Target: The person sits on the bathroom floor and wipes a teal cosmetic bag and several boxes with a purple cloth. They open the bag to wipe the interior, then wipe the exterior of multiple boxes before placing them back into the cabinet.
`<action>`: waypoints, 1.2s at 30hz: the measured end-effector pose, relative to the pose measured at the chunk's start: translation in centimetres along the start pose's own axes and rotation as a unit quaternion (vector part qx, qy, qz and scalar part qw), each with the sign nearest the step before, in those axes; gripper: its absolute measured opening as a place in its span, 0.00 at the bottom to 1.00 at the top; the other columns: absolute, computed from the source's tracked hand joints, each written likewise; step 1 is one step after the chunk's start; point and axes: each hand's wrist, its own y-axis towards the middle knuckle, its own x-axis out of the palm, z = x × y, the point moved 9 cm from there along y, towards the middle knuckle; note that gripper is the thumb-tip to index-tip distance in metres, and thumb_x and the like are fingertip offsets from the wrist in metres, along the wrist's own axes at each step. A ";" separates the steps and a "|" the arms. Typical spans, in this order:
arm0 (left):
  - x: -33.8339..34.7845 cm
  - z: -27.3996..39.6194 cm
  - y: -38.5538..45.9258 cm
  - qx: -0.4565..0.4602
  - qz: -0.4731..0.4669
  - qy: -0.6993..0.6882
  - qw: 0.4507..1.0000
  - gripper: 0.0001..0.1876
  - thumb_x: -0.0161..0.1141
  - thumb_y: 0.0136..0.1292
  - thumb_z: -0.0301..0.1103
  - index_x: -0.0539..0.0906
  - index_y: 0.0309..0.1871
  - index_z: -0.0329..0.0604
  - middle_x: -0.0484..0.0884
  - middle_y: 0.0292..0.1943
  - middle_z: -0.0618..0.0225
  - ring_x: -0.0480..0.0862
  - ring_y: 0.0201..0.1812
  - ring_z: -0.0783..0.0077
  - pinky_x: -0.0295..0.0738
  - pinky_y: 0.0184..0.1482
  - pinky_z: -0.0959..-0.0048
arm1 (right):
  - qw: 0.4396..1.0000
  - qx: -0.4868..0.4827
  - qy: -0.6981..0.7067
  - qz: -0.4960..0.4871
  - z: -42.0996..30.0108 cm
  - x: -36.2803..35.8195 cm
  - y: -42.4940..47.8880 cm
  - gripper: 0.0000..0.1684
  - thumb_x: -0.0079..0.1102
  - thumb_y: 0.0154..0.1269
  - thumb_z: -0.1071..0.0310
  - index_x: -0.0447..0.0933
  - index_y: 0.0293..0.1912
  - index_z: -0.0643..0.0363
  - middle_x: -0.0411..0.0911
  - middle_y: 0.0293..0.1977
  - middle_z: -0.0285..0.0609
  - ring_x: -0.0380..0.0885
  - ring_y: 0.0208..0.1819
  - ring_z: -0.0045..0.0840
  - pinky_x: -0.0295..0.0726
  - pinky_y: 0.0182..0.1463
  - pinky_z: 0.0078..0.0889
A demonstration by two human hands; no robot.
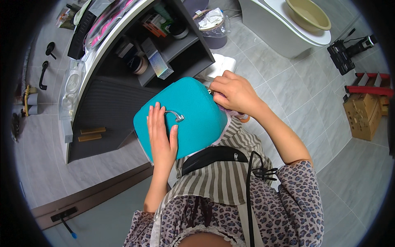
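A teal textured case [194, 108] with a silver handle fitting [177, 116] on its top stands before me, close to my striped apron [216, 179]. My left hand [161, 129] lies flat on the case's top, beside the fitting, its fingers stretched and the thumb apart. At the case's far right edge, my right hand [231, 92] has curled fingers around a small metallic part, likely a zipper pull [210, 91]. A purple cloth [230, 111] shows below the right hand, partly hidden by it. Whatever is inside the case cannot be seen.
A dark cabinet [114, 105] with shelves of boxes and jars stands at the left. Beyond are a lined waste bin [216, 41] and a white toilet [271, 34] bearing a beige basin [308, 14]. A cardboard box [361, 115] and red step stool [370, 89] stand right.
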 end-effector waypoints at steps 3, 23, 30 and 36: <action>0.2 -0.1 0.2 0.001 -0.002 0.001 1.000 0.28 0.55 0.66 0.31 0.63 0.68 0.36 0.60 0.70 0.53 0.53 0.74 0.51 0.47 0.72 0.52 | 1.000 -0.016 0.015 -0.012 0.1 0.0 0.0 0.07 0.59 0.57 0.62 0.77 0.34 0.54 0.76 0.30 0.32 0.72 0.36 0.30 0.76 0.40 0.32; 0.5 -1.3 1.7 0.003 0.024 0.003 1.000 0.29 0.55 0.67 0.38 0.65 0.69 0.41 0.65 0.68 0.57 0.59 0.72 0.56 0.51 0.72 0.56 | 0.993 -0.018 -0.052 -0.101 -7.1 -1.9 -5.5 0.09 0.61 0.48 0.69 0.71 0.28 0.59 0.73 0.26 0.39 0.71 0.32 0.33 0.75 0.35 0.35; 0.3 -1.6 1.6 0.019 0.028 -0.009 0.999 0.29 0.53 0.67 0.40 0.64 0.70 0.42 0.64 0.69 0.56 0.58 0.72 0.55 0.51 0.72 0.57 | 0.994 0.022 -0.083 -0.072 -9.4 -0.4 -6.8 0.08 0.61 0.48 0.70 0.70 0.26 0.61 0.72 0.23 0.41 0.71 0.29 0.35 0.74 0.33 0.36; 0.7 -2.4 1.7 0.031 0.047 -0.002 0.998 0.29 0.55 0.67 0.40 0.64 0.69 0.42 0.65 0.68 0.56 0.59 0.71 0.55 0.51 0.72 0.57 | 0.993 0.019 -0.099 -0.064 -11.2 1.7 -6.7 0.09 0.61 0.47 0.71 0.70 0.23 0.61 0.72 0.21 0.44 0.73 0.27 0.37 0.75 0.31 0.37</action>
